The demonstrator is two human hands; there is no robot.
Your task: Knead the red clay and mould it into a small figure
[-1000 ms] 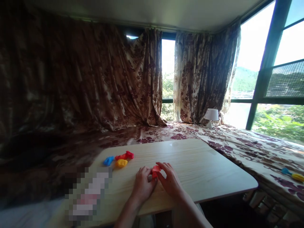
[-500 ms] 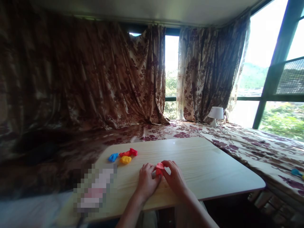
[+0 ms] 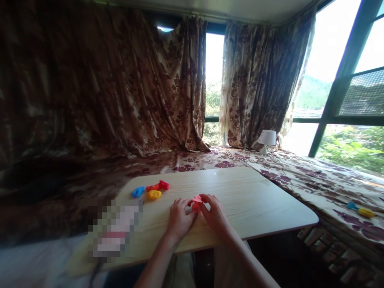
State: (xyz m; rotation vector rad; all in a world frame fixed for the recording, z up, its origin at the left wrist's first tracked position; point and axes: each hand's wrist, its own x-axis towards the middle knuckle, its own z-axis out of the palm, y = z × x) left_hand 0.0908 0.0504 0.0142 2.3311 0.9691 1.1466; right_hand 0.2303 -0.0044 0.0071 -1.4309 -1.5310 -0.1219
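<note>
Over the pale table [image 3: 255, 208], a crumpled coral piece [image 3: 197, 203] is pinched by the left hand [image 3: 180, 217] and the right hand [image 3: 215, 213], set at two o'clock from the former and ten o'clock from the latter, neither clearly nearer, its long axis indiscernible.

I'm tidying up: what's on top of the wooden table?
On the wooden table: a blue lump, a yellow lump, a red clump and a pixelated object. Left hand and right hand hold a coral lump; the surface beneath them is hidden.

Smooth wood-grain tabletop [image 3: 258, 204], cloth curtains [image 3: 150, 96], matt lampshade [image 3: 267, 137]
</note>
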